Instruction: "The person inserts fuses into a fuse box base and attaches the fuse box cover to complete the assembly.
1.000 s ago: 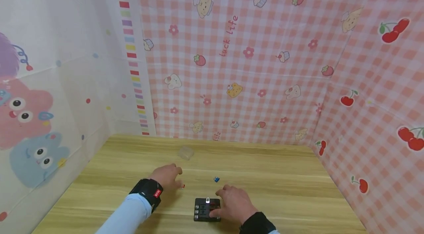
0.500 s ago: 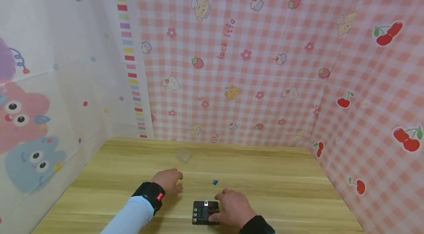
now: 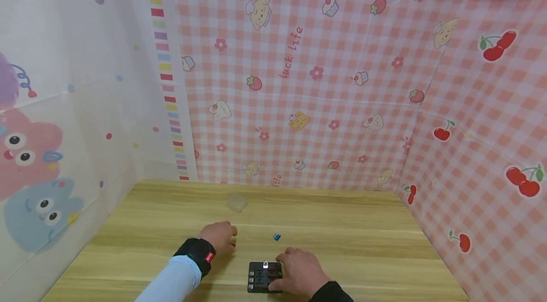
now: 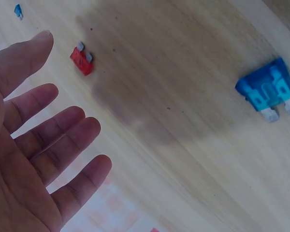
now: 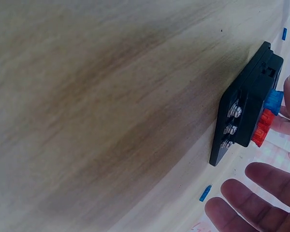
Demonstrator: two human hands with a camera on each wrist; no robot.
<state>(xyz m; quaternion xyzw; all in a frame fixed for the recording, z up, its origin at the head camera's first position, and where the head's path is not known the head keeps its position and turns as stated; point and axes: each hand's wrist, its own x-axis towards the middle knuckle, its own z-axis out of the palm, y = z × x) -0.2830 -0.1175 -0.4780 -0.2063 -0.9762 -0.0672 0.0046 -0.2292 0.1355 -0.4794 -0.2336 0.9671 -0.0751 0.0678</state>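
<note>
the left hand (image 3: 219, 237) has straight, parted fingers, holding nothing; one loose red fuse (image 4: 82, 60) lies on the wood near its thumb, apart from it. the right hand (image 3: 301, 271) reaches over the right side of one black fuse block (image 3: 258, 277), fingers extended, thumb beside one seated blue fuse (image 5: 274, 101); whether it touches i cannot tell. seated red fuses (image 5: 262, 128) adjoin that, count unclear. the left wrist view shows two loose blue fuses (image 4: 268, 87). farther back lies one clear plastic piece (image 3: 237, 203). the wooden tabletop (image 3: 342, 226) meets a white printed cloth (image 3: 107, 102) and pink checked cloth (image 3: 325, 140). the block lies flat at the tabletop's near middle, sockets up, three screws (image 3: 251, 280) along its left edge; its long axis seems to run left to right, partly covered.
</note>
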